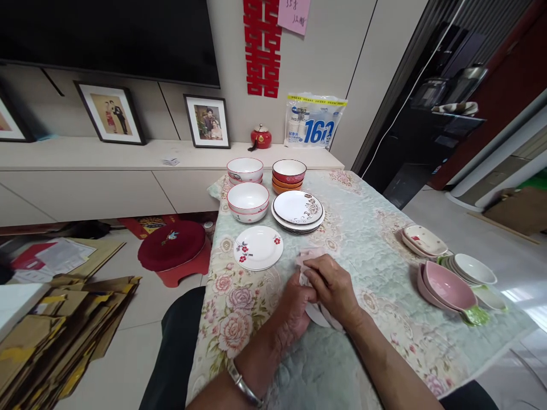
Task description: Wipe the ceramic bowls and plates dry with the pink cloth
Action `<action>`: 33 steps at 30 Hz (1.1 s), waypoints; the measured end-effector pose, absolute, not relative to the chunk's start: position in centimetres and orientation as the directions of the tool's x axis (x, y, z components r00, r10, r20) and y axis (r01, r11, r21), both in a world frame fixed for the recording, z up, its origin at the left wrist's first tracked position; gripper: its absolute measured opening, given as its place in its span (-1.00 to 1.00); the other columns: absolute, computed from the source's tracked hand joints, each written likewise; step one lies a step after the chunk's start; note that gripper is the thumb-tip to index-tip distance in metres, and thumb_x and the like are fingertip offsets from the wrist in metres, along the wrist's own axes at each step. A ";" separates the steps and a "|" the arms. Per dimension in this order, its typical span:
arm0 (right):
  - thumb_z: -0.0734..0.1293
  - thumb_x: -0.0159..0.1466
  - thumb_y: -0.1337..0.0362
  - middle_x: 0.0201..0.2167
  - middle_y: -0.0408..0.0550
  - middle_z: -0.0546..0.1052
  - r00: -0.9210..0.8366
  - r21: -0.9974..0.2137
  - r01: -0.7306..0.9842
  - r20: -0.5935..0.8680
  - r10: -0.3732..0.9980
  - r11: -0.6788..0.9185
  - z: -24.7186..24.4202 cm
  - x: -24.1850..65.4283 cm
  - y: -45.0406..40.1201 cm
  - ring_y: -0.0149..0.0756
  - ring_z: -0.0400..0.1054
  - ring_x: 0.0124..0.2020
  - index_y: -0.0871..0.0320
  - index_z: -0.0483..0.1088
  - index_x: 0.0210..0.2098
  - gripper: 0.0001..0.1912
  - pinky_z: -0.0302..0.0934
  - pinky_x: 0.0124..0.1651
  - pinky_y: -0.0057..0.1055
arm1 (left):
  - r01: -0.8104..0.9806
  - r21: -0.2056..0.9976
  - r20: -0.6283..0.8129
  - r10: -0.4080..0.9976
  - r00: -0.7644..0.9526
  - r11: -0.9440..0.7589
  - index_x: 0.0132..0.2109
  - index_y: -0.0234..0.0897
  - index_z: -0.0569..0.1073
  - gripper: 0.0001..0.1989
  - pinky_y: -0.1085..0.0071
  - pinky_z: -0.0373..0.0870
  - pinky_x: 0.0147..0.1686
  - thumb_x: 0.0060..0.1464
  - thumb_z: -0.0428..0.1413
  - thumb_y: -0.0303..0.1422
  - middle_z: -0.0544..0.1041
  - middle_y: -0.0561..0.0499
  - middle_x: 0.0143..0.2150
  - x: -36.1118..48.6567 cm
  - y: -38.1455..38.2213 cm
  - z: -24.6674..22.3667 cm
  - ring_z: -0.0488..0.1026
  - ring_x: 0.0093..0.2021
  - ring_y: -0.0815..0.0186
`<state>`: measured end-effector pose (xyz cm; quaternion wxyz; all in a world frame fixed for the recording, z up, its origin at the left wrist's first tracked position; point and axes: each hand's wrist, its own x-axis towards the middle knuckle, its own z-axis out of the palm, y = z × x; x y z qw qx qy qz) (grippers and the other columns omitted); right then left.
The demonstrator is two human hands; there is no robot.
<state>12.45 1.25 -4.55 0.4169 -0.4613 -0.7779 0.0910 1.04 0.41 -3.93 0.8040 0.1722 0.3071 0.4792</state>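
Observation:
My left hand (296, 300) and my right hand (333, 285) meet over the table's front middle, fingers bent and close together. A pale pink cloth (315, 254) is bunched between them, and both hands are closed on it. Below the hands shows part of a white dish (318, 316); its shape is mostly covered. A white plate with red flowers (258, 248) lies to the left of my hands. Just behind them is a stack of brown-patterned plates (294, 207).
Red-rimmed white bowls (248, 197) and red and orange bowls (289, 173) stand stacked at the back. On the right sit pink bowls (448, 287), small white bowls (474, 267) and oval dishes (425, 239). A red stool (173, 247) and flattened cardboard (55, 336) are at left.

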 end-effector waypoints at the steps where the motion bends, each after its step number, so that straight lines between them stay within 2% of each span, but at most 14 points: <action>1: 0.22 0.38 0.29 -0.30 -0.04 0.52 -0.184 -0.518 0.671 0.575 0.797 0.530 -4.6 12.5 1.4 -0.26 0.44 -0.24 0.06 0.45 -0.10 -0.81 0.35 -0.16 -0.33 | -0.664 0.572 -0.325 0.876 0.356 0.482 -0.35 -0.27 0.44 -0.57 0.48 0.12 -0.48 -0.51 0.00 -0.64 0.37 0.15 -0.55 1.1 0.4 -4.0 0.30 -0.49 0.38; 5: 0.24 0.37 0.22 -0.31 -0.04 0.53 -0.002 -0.508 0.786 0.569 0.822 0.353 -4.9 13.4 1.9 -0.26 0.45 -0.24 0.08 0.47 -0.22 -0.83 0.32 -0.14 -0.33 | -0.672 0.553 -0.319 0.870 0.375 0.493 -0.04 -0.28 0.48 -0.26 0.43 0.27 -0.37 -0.54 -0.01 -0.63 0.53 0.07 -0.40 1.2 0.3 -3.9 0.47 -0.33 0.23; 8: 0.25 0.36 0.20 -0.30 -0.01 0.54 0.076 -0.517 0.816 0.541 0.838 0.260 -5.2 14.7 2.3 -0.22 0.45 -0.24 0.11 0.48 -0.21 -0.80 0.29 -0.13 -0.29 | -0.686 0.543 -0.343 0.874 0.345 0.484 0.10 -0.28 0.44 -0.15 0.36 0.36 -0.24 -0.52 0.00 -0.63 0.61 0.01 -0.26 1.0 0.4 -3.7 0.51 -0.18 0.13; 12: 0.25 0.33 0.18 -0.33 0.00 0.55 0.149 -0.525 0.840 0.470 0.870 0.139 -5.9 16.5 2.5 -0.18 0.44 -0.29 0.13 0.50 -0.28 -0.78 0.25 -0.19 -0.27 | -0.720 0.548 -0.327 0.901 0.284 0.426 0.17 -0.26 0.39 -0.13 0.31 0.38 -0.14 -0.46 0.03 -0.61 0.63 -0.02 -0.15 0.6 0.5 -3.3 0.51 -0.09 0.09; 16: 0.24 0.32 0.19 -0.38 -0.01 0.57 0.171 -0.530 0.842 0.437 0.883 0.099 -6.2 17.1 2.7 -0.19 0.44 -0.34 0.13 0.50 -0.36 -0.76 0.23 -0.23 -0.29 | -0.728 0.560 -0.272 0.918 0.290 0.396 0.15 -0.24 0.40 -0.26 0.29 0.39 -0.12 -0.31 0.09 -0.56 0.62 -0.03 -0.11 0.2 0.5 -3.3 0.51 -0.07 0.10; 20: 0.25 0.32 0.20 -0.32 0.00 0.58 0.147 -0.538 0.828 0.478 0.866 0.157 -6.2 15.7 2.5 -0.20 0.46 -0.30 0.13 0.50 -0.31 -0.79 0.27 -0.18 -0.29 | -0.718 0.556 -0.302 0.907 0.294 0.418 0.12 -0.22 0.38 -0.28 0.35 0.38 -0.23 -0.32 0.08 -0.55 0.61 0.00 -0.18 0.3 0.6 -3.5 0.52 -0.15 0.14; 23: 0.26 0.32 0.24 -0.29 0.00 0.58 0.069 -0.541 0.799 0.518 0.853 0.263 -5.9 14.0 2.1 -0.22 0.48 -0.25 0.14 0.50 -0.22 -0.82 0.31 -0.15 -0.31 | -0.695 0.547 -0.346 0.882 0.319 0.466 0.09 -0.21 0.40 -0.27 0.40 0.33 -0.33 -0.38 0.08 -0.57 0.57 0.06 -0.32 0.7 0.6 -3.6 0.51 -0.28 0.20; 26: 0.25 0.34 0.29 -0.26 -0.04 0.58 -0.069 -0.542 0.734 0.539 0.839 0.409 -5.2 12.9 1.8 -0.28 0.48 -0.22 0.12 0.49 -0.15 -0.82 0.35 -0.16 -0.37 | -0.683 0.548 -0.342 0.874 0.345 0.484 -0.07 -0.25 0.48 -0.42 0.43 0.27 -0.39 -0.38 0.13 -0.57 0.49 0.11 -0.46 1.0 0.5 -3.7 0.45 -0.40 0.27; 29: 0.24 0.34 0.34 -0.29 -0.06 0.58 -0.209 -0.547 0.628 0.567 0.797 0.553 -4.6 12.7 1.7 -0.32 0.48 -0.22 0.09 0.48 -0.15 -0.81 0.37 -0.18 -0.41 | -0.703 0.531 -0.302 0.881 0.364 0.472 -0.22 -0.26 0.49 -0.61 0.41 0.29 -0.36 -0.33 0.19 -0.55 0.50 0.10 -0.43 1.0 0.3 -3.7 0.42 -0.42 0.31; 33: 0.26 0.28 0.35 -0.32 -0.08 0.57 -0.231 -0.530 0.634 0.565 0.792 0.563 -4.8 13.1 1.9 -0.31 0.48 -0.25 0.08 0.48 -0.22 -0.84 0.36 -0.22 -0.42 | -0.732 0.506 -0.296 0.889 0.349 0.456 -0.31 -0.29 0.49 -0.78 0.40 0.31 -0.32 -0.22 0.24 -0.48 0.52 0.06 -0.42 0.9 0.4 -3.9 0.44 -0.38 0.29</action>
